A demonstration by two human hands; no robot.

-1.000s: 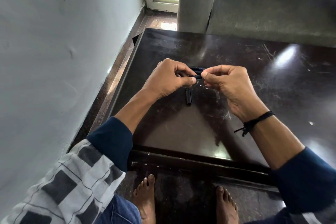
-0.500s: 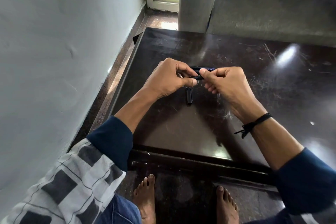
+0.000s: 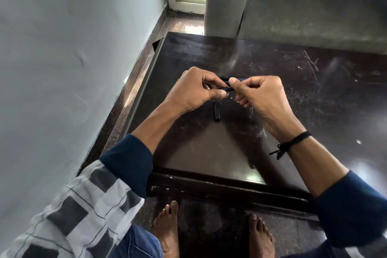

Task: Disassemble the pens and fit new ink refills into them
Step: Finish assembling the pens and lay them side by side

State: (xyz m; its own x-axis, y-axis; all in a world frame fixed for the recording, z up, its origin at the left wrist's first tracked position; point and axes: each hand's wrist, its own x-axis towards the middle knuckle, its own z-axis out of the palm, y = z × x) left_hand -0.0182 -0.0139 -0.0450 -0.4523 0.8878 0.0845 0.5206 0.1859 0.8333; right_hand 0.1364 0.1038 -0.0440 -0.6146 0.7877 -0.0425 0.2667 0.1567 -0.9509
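dark, scratched table (image 3: 209, 153) beside a pale wall, with a short black cap (image 3: 217, 110) lying on it just below the hands. left hand (image 3: 192, 92) and right hand (image 3: 263, 96) each pinch one end of a slim dark pen (image 3: 228, 89), held level above the table. it looks light, stiff and smooth, so it may slip or spin. best gripped firmly on each half, close to the joint, to twist apart. a second pen (image 3: 240, 79) may lie behind, hard to tell.
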